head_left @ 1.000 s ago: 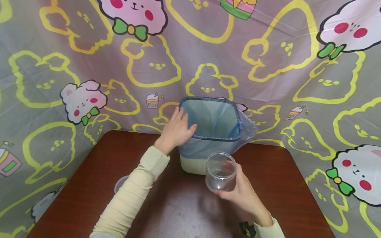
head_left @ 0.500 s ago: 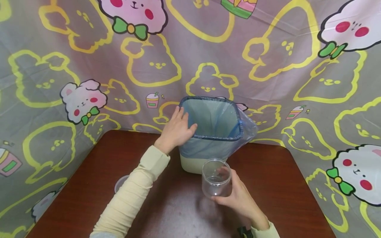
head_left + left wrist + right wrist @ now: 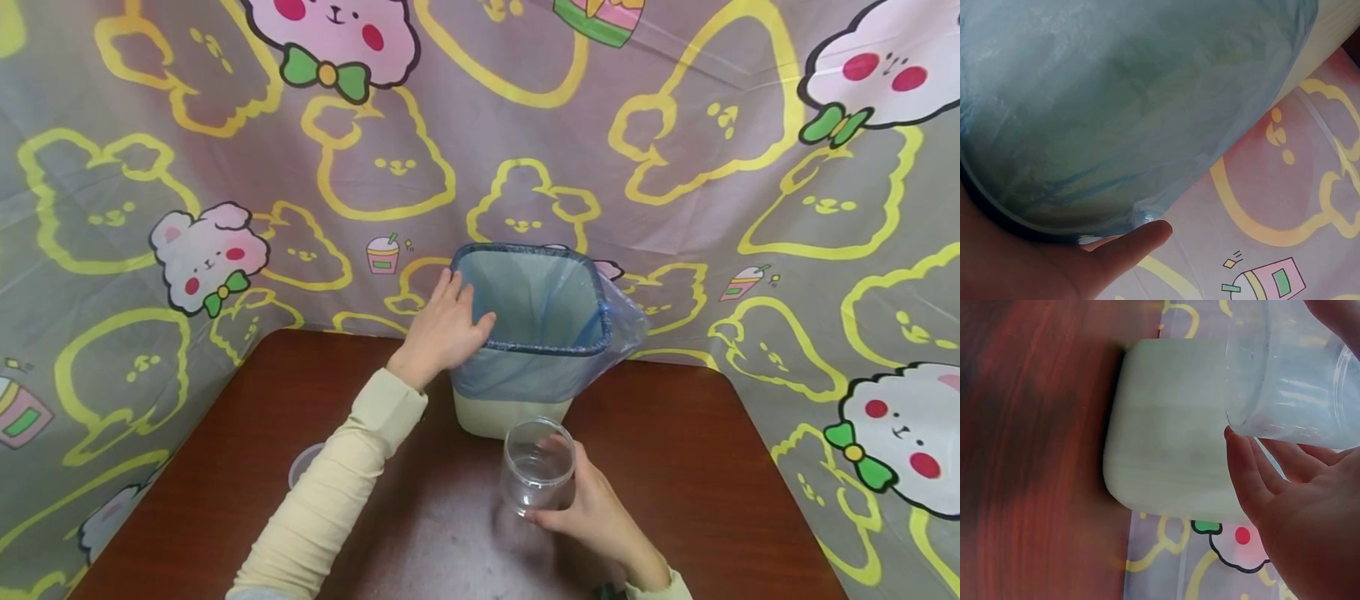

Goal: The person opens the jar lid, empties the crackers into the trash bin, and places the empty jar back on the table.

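A bin, cream-coloured and lined with a translucent blue bag, stands on the table. My left hand rests on the bin's left rim, its fingers straight and its thumb over the front corner. In the left wrist view the bag's film lies close beside this hand. My right hand grips a clear plastic jar by its side, in front of the bin. The jar is lidless, its mouth tilted towards the head camera; nothing shows inside. In the right wrist view, fingertips touch its wall.
A round, clear lid-like disc lies on the brown table at the left, partly hidden by my left sleeve. Loose bag film hangs out at the bin's right. A patterned curtain encloses the back and sides.
My right hand has drawn the jar down and a little left, away from the bin. The left hand has stayed on the rim.
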The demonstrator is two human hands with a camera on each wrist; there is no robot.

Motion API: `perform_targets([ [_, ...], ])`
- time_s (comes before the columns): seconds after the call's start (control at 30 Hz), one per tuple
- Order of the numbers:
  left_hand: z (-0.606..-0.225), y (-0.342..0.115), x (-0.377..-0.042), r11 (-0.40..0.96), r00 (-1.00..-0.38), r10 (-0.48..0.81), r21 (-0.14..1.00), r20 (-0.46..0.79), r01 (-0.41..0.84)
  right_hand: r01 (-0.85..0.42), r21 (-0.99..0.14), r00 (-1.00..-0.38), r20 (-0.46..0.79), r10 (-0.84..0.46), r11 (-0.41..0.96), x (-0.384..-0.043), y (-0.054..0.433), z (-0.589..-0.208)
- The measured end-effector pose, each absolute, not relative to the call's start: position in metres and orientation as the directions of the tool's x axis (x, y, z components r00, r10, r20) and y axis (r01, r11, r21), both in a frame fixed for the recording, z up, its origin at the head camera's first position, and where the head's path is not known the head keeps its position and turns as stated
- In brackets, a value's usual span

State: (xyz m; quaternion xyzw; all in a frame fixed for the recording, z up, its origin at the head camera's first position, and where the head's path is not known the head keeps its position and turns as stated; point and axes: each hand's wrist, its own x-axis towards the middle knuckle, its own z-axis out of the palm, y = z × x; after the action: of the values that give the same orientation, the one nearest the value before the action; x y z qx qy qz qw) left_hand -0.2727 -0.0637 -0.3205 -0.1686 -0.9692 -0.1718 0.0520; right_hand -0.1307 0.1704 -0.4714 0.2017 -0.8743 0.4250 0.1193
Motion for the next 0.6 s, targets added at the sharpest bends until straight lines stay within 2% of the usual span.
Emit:
perform_targets([
  [0.2, -0.321, -0.063, -0.273, 0.884, -0.937, 0.307, 0.316, 0.165, 0.345, -0.469, -0.69, -0.883, 0.389, -0.264, 0.551, -0.13, 0.169, -0.481],
  [0.43, -0.321, -0.062, -0.272, 0.886, -0.939, 0.304, 0.315, 0.159, 0.34, -0.414, -0.727, -0.91, 0.311, -0.275, 0.548, -0.125, 0.168, -0.485],
  [0.6, -0.321, -0.062, -0.273, 0.89, -0.942, 0.298, 0.313, 0.154, 0.333, -0.433, -0.732, -0.9, 0.317, -0.3, 0.526, -0.123, 0.167, -0.485],
])
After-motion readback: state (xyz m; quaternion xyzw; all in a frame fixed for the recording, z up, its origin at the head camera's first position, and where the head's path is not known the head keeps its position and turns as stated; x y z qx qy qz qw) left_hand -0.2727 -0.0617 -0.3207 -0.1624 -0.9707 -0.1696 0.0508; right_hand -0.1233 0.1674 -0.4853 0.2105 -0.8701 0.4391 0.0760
